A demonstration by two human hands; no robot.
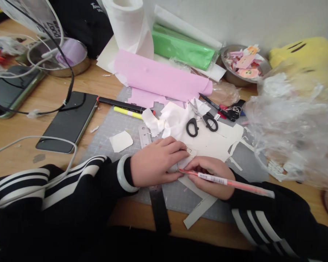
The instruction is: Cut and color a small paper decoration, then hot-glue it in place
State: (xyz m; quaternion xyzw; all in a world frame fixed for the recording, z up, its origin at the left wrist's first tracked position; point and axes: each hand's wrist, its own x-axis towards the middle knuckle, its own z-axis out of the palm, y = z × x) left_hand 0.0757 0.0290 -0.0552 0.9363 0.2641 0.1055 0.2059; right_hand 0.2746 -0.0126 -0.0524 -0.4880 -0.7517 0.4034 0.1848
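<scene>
My left hand [160, 162], with a pale bangle on the wrist, bends over a small piece of white paper [174, 168], its thumb and fingers on either side of it. Most of that piece is hidden under the fingers. A slim orange-red pen [221, 180] with a barcode label is gripped in my right hand [211, 174], tip pointing left at the paper. Under both hands lie white card sheets [207, 142] on a grey cutting mat [104, 140]. Black-handled scissors [202, 123] rest just beyond my fingers. A metal ruler [160, 209] passes beneath my left hand.
A dark phone [68, 122] lies left, with cables around it. Behind are rolled pink paper [164, 74], a green packet [183, 45], a paper roll [125, 25] and a metal bowl of cut-outs [231, 72]. Crumpled clear plastic [292, 131] piles up at right.
</scene>
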